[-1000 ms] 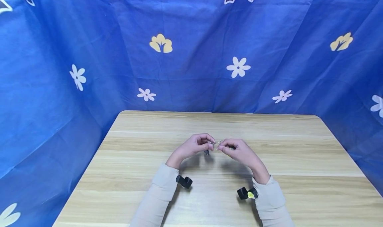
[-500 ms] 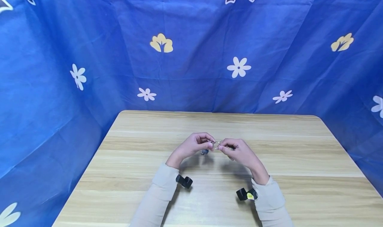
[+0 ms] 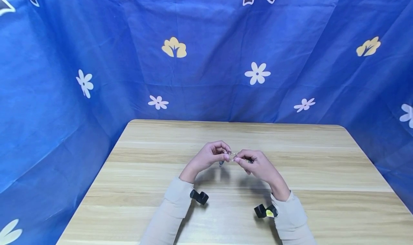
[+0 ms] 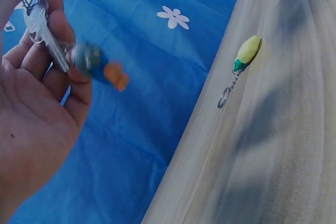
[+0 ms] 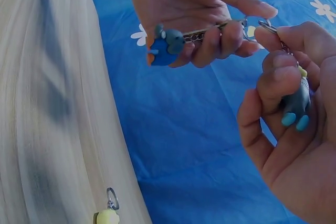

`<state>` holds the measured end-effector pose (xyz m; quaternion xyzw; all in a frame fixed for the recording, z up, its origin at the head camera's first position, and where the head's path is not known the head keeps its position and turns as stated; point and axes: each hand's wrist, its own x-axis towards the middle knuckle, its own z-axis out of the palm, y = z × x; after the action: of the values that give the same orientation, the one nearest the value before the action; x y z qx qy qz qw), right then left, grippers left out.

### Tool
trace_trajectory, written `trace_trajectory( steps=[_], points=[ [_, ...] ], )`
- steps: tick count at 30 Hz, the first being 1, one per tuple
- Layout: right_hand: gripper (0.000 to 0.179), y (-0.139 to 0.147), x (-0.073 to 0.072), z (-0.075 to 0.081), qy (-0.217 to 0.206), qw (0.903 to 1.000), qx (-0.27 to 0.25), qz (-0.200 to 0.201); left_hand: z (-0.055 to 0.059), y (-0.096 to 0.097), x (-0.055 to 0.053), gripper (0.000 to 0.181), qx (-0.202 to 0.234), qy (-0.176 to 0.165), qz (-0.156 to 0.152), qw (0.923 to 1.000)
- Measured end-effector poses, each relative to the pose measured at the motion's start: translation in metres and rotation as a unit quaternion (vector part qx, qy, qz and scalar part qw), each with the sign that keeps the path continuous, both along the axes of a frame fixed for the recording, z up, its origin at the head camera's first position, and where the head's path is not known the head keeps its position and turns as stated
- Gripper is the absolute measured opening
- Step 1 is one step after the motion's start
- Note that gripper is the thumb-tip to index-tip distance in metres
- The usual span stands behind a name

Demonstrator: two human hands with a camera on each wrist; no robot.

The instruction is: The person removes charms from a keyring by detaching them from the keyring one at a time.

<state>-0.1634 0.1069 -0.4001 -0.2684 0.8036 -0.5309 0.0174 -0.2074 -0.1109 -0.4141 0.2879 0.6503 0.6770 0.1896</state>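
Note:
My left hand (image 3: 209,156) holds metal keys (image 4: 48,35) against its curled fingers. From the keys dangles a small blue, grey and orange figure charm (image 5: 167,45), blurred in the left wrist view. My right hand (image 3: 259,163) pinches a split key ring (image 5: 268,26) between thumb and forefinger. A chain runs from that ring to a grey figure charm (image 5: 298,100) with turquoise feet, which lies along the curled fingers. Both hands are raised above the table, fingertips close together, with the ring's thin loop between them in the head view.
A yellow charm with a green end (image 4: 248,51), on a chain and split ring (image 4: 224,98), lies on the wooden table (image 3: 145,209). Blue flowered cloth (image 3: 206,58) hangs behind and at both sides. A small black device is strapped to each wrist.
The blue-grey charm under my left hand has swung and turned while hanging. My left fingers have shifted slightly up; both hands stay nearly in place, still holding the ring and keys.

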Motion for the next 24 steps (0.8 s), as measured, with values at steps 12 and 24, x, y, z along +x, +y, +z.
trace_trajectory(
  steps=[12,24],
  points=[
    [0.013,0.001,-0.003,-0.002,-0.001,0.9999,0.012,-0.011,-0.001,-0.001,-0.001,0.032,-0.048,0.029,-0.014,0.9984],
    [0.015,0.010,-0.007,-0.004,-0.023,0.9993,-0.029,0.000,0.002,-0.001,-0.001,0.036,-0.051,0.007,-0.044,0.9977]
  ],
)
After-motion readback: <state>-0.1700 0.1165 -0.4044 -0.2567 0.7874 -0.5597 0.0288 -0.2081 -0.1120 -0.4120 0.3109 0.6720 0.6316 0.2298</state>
